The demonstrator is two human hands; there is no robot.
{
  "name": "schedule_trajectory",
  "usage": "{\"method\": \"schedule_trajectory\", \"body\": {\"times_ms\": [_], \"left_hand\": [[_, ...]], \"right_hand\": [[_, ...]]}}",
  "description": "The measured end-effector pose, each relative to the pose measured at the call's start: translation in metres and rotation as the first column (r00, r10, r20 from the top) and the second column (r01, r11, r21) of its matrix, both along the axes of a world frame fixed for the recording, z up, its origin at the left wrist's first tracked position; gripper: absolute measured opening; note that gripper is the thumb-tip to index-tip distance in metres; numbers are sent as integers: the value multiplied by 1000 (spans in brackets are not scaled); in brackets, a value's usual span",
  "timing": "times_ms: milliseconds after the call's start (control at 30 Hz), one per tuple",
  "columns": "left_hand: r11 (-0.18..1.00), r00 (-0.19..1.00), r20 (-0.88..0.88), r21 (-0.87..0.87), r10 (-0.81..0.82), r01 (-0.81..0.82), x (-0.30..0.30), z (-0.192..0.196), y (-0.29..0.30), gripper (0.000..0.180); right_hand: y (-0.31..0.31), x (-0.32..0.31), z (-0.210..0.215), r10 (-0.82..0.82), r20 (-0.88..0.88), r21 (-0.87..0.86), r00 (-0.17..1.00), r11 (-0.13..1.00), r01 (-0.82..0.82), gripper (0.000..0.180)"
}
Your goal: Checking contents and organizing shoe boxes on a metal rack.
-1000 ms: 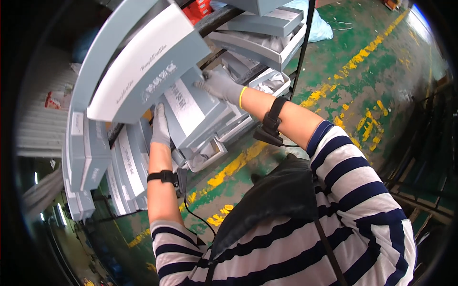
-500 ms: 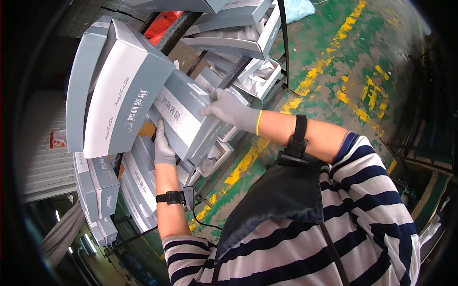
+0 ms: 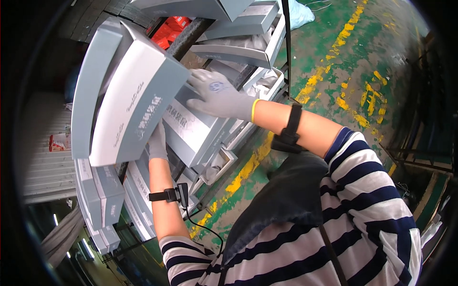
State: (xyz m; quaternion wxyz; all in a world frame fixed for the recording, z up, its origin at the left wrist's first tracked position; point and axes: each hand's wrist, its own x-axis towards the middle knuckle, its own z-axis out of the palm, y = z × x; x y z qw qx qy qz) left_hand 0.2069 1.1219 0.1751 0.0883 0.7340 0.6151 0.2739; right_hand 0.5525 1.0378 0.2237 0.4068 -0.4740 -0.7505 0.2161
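A large grey-and-white shoe box [image 3: 138, 102] sits high on the rack, tilted, with a matching box [image 3: 95, 90] standing to its left. My right hand [image 3: 217, 94], in a pale grey glove, is open, its fingers stretched out against the large box's right corner. Below that hand lies another grey-and-white shoe box [image 3: 191, 124], its upper left part covered by the large one. My left hand [image 3: 158, 143], gloved too, reaches up beneath the large box's lower right edge. Its fingers are hidden behind that box.
More shoe boxes [image 3: 107, 190] are stacked at lower left. Uncovered boxes with white tissue paper [image 3: 267, 78] sit on the rack, beside a dark metal bar [image 3: 191, 38]. Red boxes [image 3: 172, 29] show behind it. Green floor [image 3: 329, 76] with worn yellow lines lies right.
My right hand has left the lower shoe box and moved up and left to the large box's corner. My left hand has slipped further under the large box. The view has shifted slightly.
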Motion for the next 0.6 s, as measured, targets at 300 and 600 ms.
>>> {"method": "schedule_trajectory", "body": {"times_ms": [300, 600], "left_hand": [[993, 821, -565, -113, -78, 16, 67, 2, -7, 65], [922, 796, -483, -303, -365, 240, 235, 56, -60, 30]], "right_hand": [[2, 6, -48, 61, 25, 30, 998, 998, -61, 55], [20, 235, 0, -548, 59, 630, 835, 669, 395, 52]]}}
